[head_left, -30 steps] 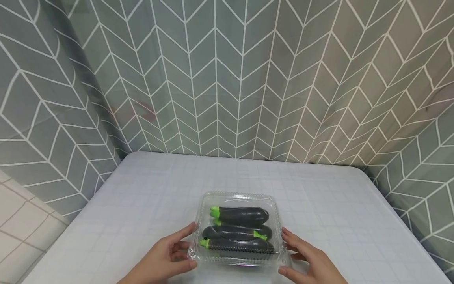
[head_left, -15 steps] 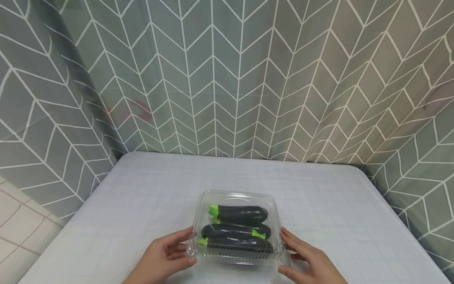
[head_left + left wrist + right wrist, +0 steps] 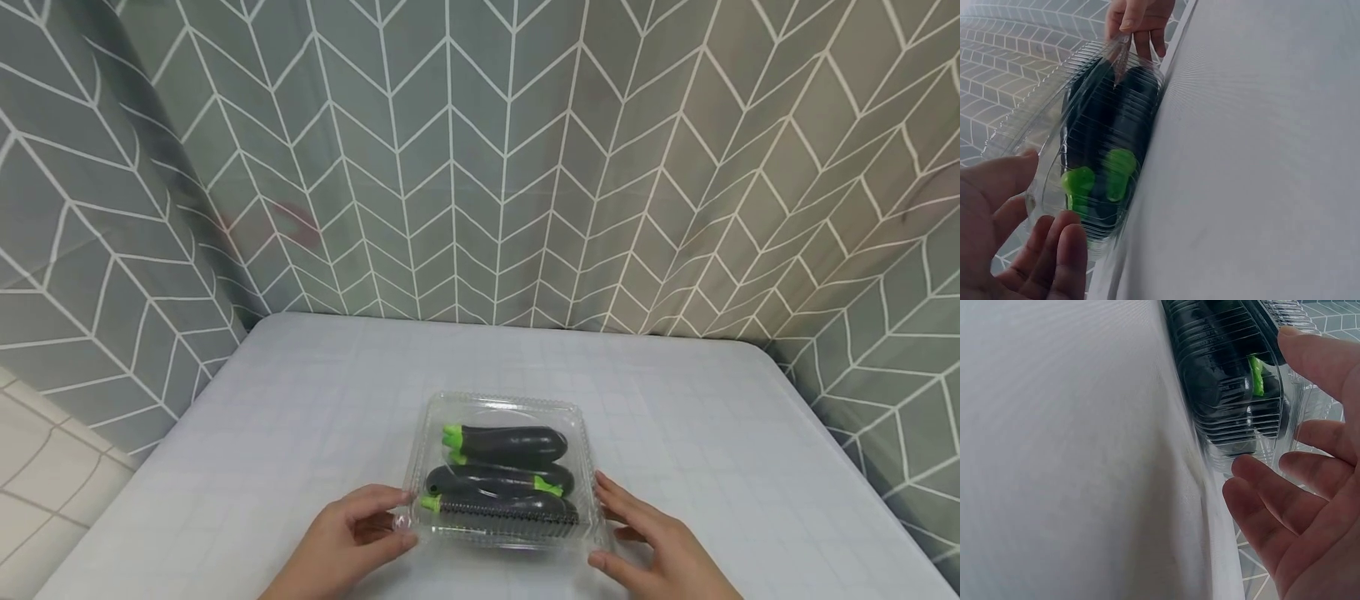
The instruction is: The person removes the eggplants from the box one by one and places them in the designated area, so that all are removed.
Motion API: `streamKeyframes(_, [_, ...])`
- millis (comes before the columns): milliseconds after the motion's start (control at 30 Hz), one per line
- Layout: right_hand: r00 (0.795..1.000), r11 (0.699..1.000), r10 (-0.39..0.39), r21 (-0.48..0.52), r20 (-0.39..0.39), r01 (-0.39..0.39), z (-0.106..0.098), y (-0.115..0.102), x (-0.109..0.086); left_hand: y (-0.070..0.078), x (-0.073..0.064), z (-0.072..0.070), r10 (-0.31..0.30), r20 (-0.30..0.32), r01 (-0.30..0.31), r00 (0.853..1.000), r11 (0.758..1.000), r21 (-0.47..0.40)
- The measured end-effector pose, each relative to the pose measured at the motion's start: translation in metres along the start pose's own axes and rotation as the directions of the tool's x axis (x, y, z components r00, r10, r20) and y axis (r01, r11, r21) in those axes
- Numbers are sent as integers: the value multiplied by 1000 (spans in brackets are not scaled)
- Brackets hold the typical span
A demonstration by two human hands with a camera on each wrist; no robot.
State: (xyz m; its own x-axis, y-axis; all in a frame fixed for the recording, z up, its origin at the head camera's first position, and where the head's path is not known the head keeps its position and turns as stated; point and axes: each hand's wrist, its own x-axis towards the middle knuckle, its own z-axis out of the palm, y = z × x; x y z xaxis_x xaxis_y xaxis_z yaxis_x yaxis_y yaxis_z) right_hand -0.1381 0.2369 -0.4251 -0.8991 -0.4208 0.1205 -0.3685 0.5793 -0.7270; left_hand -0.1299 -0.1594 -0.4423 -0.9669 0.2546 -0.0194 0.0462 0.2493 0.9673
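Observation:
A clear plastic clamshell box (image 3: 501,407) rests on the cloth near me, its lid down. Several dark eggplants (image 3: 512,443) with bright green caps lie inside it. At the box's front left corner is my left hand (image 3: 341,537); its index finger and thumb sit on either side of the corner with a gap between them. The left wrist view has its fingers (image 3: 1067,250) loosely bent close to the rim. My right hand (image 3: 656,542) flanks the right side, thumb near the front corner. Its lower fingers (image 3: 1272,503) spread loosely beside the wall in the right wrist view.
The table (image 3: 322,392) has a white, faintly checked cloth and rounded far corners. Grey curtain (image 3: 480,167) with white chevron lines hangs behind it and along both sides. Pale floor tiles (image 3: 45,467) show at the lower left.
My left index finger and thumb have drawn nearer to each other at the front left corner. The right hand and the box stay nearly still, while the whole view shifts slightly.

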Motion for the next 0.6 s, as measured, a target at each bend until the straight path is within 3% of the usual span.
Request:
streamKeyframes(133, [1000,1000,-3,2,-6,3,-1,0,-1,1,-2,3,120,-21,-113,993,975,192])
streamKeyframes(300, [996,996,-80,-47,-48,78,0,4,-3,6,-9,9,230,-50,-189,972,891,413])
streamKeyframes(400, [992,991,-112,-81,-58,107,0,5,-5,6,-11,13,325,-75,-252,943,843,475])
streamKeyframes(433, [991,989,-119,-90,-59,114,1,5,-4,4,-12,13,372,-86,-287,924,825,486])
streamKeyframes(500, [991,989,-121,-97,-59,115,1,4,-3,0,-12,13,488,-94,-379,868,773,508])
streamKeyframes(600, [990,987,-130,-101,-61,124,2,3,-2,-7,-9,13,659,-68,-516,749,645,563])
